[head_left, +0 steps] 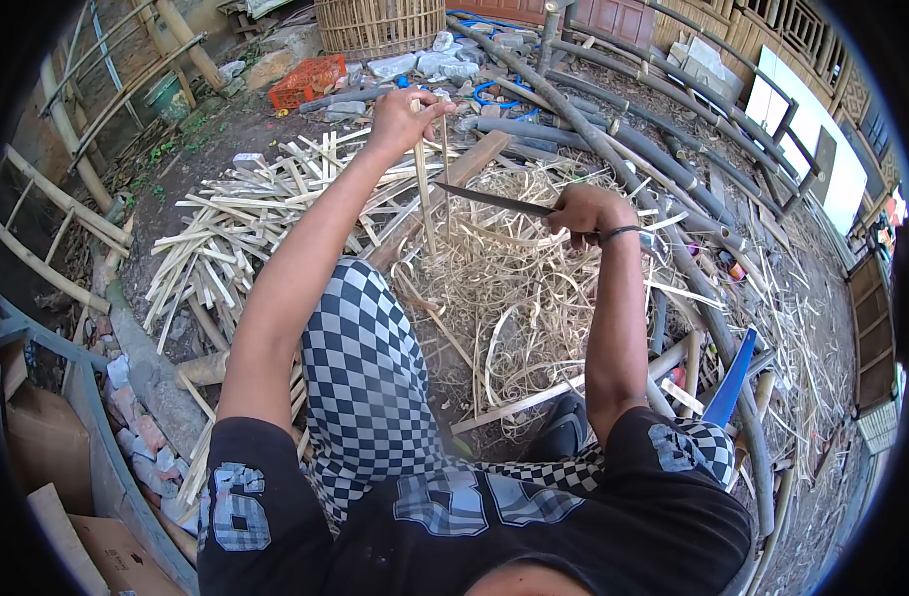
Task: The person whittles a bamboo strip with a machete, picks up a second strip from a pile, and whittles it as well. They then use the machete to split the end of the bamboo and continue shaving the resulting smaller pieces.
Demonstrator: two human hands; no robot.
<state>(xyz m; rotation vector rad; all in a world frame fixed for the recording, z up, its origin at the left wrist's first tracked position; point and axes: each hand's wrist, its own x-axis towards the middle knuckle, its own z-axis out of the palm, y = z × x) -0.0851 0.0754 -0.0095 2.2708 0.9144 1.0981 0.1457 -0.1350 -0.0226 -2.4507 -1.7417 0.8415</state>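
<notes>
My left hand (pixel 407 121), raised at the upper middle, pinches the top end of a pale bamboo strip (pixel 423 189) that stands upright with its lower end down by the shavings. A thinner sliver (pixel 445 149) hangs beside it from the same fingers. My right hand (pixel 588 213) is wrapped round the handle of a long dark knife (pixel 494 202). The blade points left, its tip right at the thin sliver. Curly bamboo shavings (pixel 524 298) cover the ground below both hands.
Split bamboo strips (pixel 216 248) lie piled at the left, beside a wooden plank (pixel 454 184). Dark bamboo poles (pixel 653 164) stretch across the right. A blue-bladed saw (pixel 729 382) leans near my right knee. A red crate (pixel 307 81) and a woven basket (pixel 380 25) stand behind.
</notes>
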